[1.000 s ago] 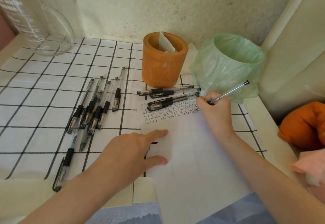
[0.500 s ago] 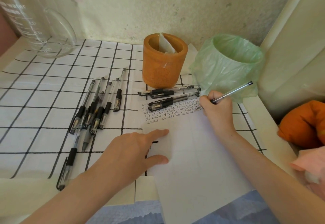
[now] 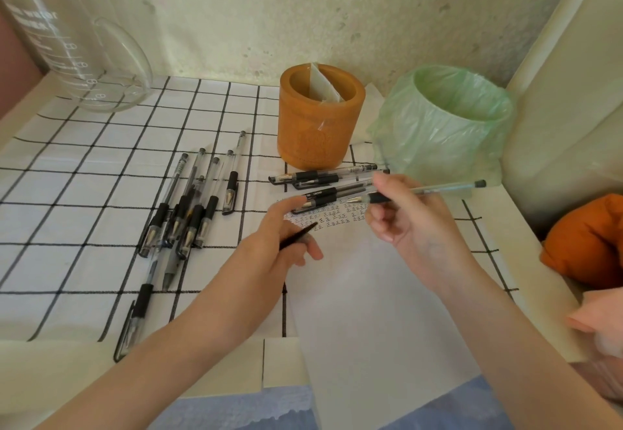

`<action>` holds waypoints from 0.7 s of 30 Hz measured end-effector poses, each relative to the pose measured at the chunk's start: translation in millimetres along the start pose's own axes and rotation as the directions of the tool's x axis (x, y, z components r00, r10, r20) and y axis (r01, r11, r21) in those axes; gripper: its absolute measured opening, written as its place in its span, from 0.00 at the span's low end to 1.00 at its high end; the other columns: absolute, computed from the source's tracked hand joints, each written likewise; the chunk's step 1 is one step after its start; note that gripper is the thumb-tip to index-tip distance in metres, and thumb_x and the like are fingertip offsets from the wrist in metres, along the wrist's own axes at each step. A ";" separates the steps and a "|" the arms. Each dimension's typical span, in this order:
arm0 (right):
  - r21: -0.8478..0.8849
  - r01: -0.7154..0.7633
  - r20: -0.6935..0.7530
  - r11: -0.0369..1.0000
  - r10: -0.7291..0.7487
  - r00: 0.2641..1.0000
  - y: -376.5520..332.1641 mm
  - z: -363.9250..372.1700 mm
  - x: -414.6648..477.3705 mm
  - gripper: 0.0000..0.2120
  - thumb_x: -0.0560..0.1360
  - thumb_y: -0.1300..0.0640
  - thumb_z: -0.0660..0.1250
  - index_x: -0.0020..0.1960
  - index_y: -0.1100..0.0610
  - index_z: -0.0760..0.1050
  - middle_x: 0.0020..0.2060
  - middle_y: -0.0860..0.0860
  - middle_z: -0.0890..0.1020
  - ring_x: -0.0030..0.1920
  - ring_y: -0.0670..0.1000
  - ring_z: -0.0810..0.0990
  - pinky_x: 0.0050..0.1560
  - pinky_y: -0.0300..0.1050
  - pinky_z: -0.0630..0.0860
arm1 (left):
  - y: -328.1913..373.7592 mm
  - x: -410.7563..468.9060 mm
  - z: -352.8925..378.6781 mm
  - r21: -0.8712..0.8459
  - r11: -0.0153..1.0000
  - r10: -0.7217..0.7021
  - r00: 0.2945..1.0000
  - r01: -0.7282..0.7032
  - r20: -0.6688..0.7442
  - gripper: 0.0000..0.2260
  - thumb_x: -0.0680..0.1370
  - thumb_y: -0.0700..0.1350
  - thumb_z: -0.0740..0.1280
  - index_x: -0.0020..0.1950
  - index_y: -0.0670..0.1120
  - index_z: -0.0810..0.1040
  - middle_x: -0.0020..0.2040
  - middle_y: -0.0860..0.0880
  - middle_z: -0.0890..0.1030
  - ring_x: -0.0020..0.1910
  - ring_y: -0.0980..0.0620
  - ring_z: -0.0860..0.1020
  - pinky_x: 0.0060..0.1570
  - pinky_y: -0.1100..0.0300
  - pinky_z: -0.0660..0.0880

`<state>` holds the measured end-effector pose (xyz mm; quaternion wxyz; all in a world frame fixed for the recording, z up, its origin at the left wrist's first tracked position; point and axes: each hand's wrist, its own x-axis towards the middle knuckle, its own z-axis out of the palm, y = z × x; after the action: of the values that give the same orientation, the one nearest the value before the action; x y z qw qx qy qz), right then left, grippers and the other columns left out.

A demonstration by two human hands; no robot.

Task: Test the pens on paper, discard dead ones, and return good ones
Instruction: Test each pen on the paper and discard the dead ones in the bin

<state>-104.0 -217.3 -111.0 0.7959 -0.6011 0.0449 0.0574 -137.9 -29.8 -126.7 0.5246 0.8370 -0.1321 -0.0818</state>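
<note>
My right hand [image 3: 404,224] grips a clear pen [image 3: 435,190] with a black grip, held level above the paper with its bare tip pointing left. My left hand [image 3: 279,247] hovers just left of that tip and pinches a thin black pen cap [image 3: 298,236]. Under both hands lies the white paper [image 3: 371,301], with rows of small test marks [image 3: 332,218] along its top edge. Three capped pens [image 3: 323,178] lie across that top edge. Several more pens [image 3: 182,220] lie in a loose pile to the left. At the back stand an orange pen holder [image 3: 320,119] and a green-bagged bin [image 3: 445,126].
A checked cloth [image 3: 84,193] covers the table. A large glass jug [image 3: 77,52] stands at the back left. One pen [image 3: 133,325] lies alone near the front edge. An orange cloth bundle [image 3: 586,237] and something pink [image 3: 600,325] sit off the table's right edge.
My right hand has lifted the pen off the paper and turned it level. My left hand has left the paper and risen toward the pen tip with the black cap.
</note>
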 end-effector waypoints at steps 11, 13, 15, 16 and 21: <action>-0.167 0.010 0.010 0.986 -0.009 1.000 5.5 15.3 -6.0 0.15 0.74 0.60 0.68 0.31 0.57 0.67 0.20 0.51 0.72 0.21 0.48 0.67 0.21 0.37 0.59 | 5.9 -0.1 -2.6 -0.081 0.997 -0.009 0.999 0.005 -0.049 0.22 0.77 0.40 0.64 0.63 0.61 0.61 0.45 0.64 0.82 0.44 0.61 0.78 0.45 0.73 0.70; -0.193 0.004 0.031 0.981 0.002 1.000 6.7 16.8 -7.8 0.15 0.74 0.60 0.68 0.31 0.57 0.68 0.21 0.51 0.72 0.22 0.48 0.68 0.21 0.36 0.61 | 6.1 0.0 -2.3 -0.067 0.998 -0.007 0.999 0.003 -0.052 0.22 0.76 0.41 0.64 0.63 0.61 0.61 0.45 0.64 0.82 0.44 0.60 0.79 0.44 0.71 0.71; -0.226 0.013 0.079 0.974 0.005 0.997 8.6 18.7 -10.1 0.14 0.73 0.58 0.69 0.32 0.57 0.69 0.22 0.51 0.74 0.22 0.48 0.69 0.22 0.35 0.62 | 6.6 -0.6 -2.2 -0.058 0.998 -0.003 0.999 0.000 -0.042 0.21 0.76 0.41 0.65 0.63 0.61 0.62 0.44 0.64 0.82 0.43 0.60 0.79 0.43 0.70 0.72; -0.239 0.023 0.113 0.971 0.005 0.994 9.6 20.1 -11.4 0.13 0.72 0.56 0.70 0.33 0.57 0.70 0.22 0.51 0.75 0.22 0.47 0.70 0.22 0.35 0.62 | 6.3 -1.1 -1.9 -0.055 0.998 -0.001 0.999 -0.001 -0.037 0.21 0.76 0.41 0.65 0.62 0.61 0.64 0.44 0.63 0.82 0.42 0.59 0.79 0.42 0.70 0.73; -0.228 0.011 0.148 0.974 0.023 0.989 9.4 22.3 -13.6 0.10 0.63 0.53 0.73 0.33 0.56 0.73 0.22 0.51 0.76 0.21 0.46 0.70 0.21 0.34 0.63 | 2.5 -2.2 -5.2 -0.071 0.996 -0.061 0.995 0.056 -0.075 0.04 0.75 0.45 0.66 0.47 0.51 0.79 0.38 0.54 0.83 0.29 0.57 0.79 0.30 0.67 0.75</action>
<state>-118.8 -193.9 -111.9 0.7224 -0.6825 -0.0200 0.1094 -138.9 -25.8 -122.2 0.5552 0.8245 -0.0844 -0.0695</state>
